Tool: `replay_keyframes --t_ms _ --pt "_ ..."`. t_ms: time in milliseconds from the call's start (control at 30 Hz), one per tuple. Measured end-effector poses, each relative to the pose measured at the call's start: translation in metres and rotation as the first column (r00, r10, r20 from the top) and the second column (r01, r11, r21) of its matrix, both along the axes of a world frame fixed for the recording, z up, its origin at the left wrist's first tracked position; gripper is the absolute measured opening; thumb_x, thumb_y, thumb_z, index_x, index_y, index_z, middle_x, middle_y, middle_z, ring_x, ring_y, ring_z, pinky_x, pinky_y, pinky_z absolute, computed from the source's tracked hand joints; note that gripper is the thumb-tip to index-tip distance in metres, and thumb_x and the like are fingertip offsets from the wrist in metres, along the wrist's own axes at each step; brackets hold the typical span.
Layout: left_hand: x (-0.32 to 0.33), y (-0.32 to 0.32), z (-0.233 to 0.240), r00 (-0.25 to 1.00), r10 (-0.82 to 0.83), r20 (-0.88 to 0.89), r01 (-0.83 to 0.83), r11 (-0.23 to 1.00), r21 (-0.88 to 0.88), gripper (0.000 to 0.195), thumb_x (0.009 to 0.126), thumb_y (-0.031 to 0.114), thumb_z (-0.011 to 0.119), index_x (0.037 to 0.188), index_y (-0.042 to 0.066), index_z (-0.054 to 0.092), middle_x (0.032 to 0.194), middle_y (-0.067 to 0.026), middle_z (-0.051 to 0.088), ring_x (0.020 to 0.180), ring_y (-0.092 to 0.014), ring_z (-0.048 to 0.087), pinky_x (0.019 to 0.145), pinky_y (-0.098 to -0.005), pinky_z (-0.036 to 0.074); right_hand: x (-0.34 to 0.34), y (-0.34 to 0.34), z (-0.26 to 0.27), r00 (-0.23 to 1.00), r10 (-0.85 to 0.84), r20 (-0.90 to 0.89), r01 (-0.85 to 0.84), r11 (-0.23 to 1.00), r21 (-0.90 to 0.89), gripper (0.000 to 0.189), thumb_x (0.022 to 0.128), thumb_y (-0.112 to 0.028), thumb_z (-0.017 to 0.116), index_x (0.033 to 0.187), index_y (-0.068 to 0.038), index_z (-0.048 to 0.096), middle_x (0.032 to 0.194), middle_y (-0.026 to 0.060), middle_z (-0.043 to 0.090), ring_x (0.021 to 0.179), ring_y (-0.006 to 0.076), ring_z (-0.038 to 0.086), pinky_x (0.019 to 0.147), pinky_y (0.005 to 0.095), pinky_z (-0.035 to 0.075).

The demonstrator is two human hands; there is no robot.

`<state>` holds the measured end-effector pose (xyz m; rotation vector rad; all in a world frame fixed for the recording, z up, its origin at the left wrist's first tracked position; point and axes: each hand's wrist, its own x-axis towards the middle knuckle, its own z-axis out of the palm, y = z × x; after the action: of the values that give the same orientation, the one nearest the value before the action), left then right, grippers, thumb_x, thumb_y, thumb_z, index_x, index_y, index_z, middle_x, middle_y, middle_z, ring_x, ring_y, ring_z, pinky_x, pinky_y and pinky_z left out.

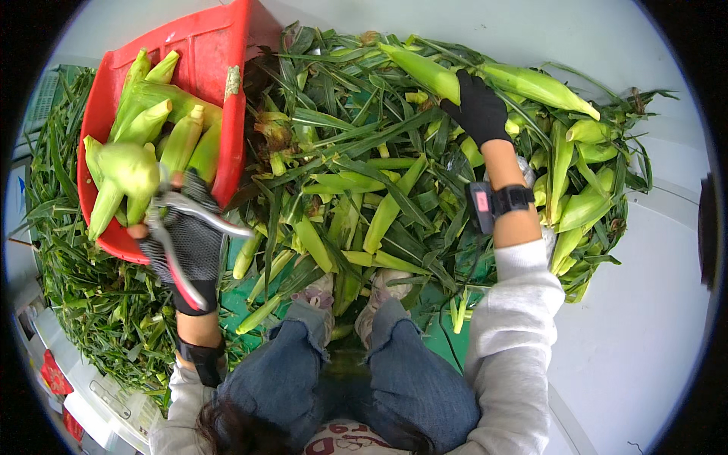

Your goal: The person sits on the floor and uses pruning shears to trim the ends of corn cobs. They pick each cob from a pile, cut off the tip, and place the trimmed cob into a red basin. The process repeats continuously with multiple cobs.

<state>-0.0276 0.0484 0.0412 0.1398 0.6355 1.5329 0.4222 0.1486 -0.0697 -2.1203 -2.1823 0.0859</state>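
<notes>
My left hand (190, 239), in a grey and black glove with bare fingertips, holds pruning shears (170, 256) with red and pale grey handles. It is over the near edge of a red plastic crate (233, 142). Just beyond its fingers, a motion-blurred ear of corn (128, 168) is above other husked ears (185, 133) in the crate; I cannot tell whether the hand touches it. My right hand (480, 108), in a black glove, grips the end of a green corn ear (424, 68) at the back of the pile. Another unshucked ear (534, 88) lies just right of it.
Cut corn leaves and stalk pieces (352, 170) cover the green floor (438, 330) before my shoes (387, 284). More ears (586, 205) are heaped at right, against a pale wall (637, 273). Shredded leaves (108, 318) lie left. A black cable (446, 335) hangs from my right wrist device.
</notes>
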Motion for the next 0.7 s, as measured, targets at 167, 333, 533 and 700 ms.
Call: replay_keyframes --t_ms 167,333,533,700 --pt "0.026 -0.044 -0.039 0.53 -0.584 -0.615 0.679 0.727 -0.105 0.084 0.068 0.027 0.082 0.136 0.006 0.038 0.113 -0.0037 0.053 0.106 -0.016 0.052 0.093 -0.0292 0.042 -0.027 -0.029 0.005 0.793 -0.217 -0.569 0.128 0.973 -0.193 0.064 0.076 -0.048 0.069 0.119 -0.003 0.054 0.113 0.0187 0.061 0.097 0.0328 0.062 0.086 0.0396 0.047" --pt "0.068 -0.052 -0.038 0.25 -0.949 -0.191 0.941 0.284 -0.182 0.079 0.075 0.011 0.069 0.144 0.01 0.03 0.113 0.0017 0.047 0.099 -0.01 0.047 0.085 -0.0243 0.039 -0.061 -0.132 0.036 -0.646 -0.17 -0.744 0.114 0.942 -0.315 0.065 0.079 -0.024 0.071 0.133 -0.007 0.04 0.124 0.0104 0.052 0.115 0.0261 0.05 0.099 0.0409 0.043" --pt "0.11 -0.07 -0.035 0.136 -0.99 0.034 0.99 0.134 -0.052 0.084 0.074 0.025 0.074 0.142 0.004 0.031 0.127 -0.0022 0.044 0.116 -0.018 0.046 0.1 -0.03 0.034 -0.071 -0.173 0.084 -0.712 0.076 -0.698 0.39 0.87 -0.303 0.054 0.082 -0.031 0.066 0.124 -0.005 0.046 0.12 0.013 0.054 0.111 0.0291 0.052 0.1 0.0438 0.04" --pt "0.121 -0.073 -0.045 0.415 -0.221 -0.883 0.877 0.354 0.324 0.023 0.08 0.006 0.06 0.103 0.003 0.058 0.093 -0.0128 0.061 0.08 -0.026 0.055 0.074 -0.0338 0.046 -0.107 -0.2 0.098 -0.691 0.053 -0.721 0.455 0.806 -0.378 0.051 0.083 -0.034 0.064 0.123 -0.007 0.047 0.117 0.01 0.054 0.11 0.0269 0.051 0.098 0.0428 0.04"
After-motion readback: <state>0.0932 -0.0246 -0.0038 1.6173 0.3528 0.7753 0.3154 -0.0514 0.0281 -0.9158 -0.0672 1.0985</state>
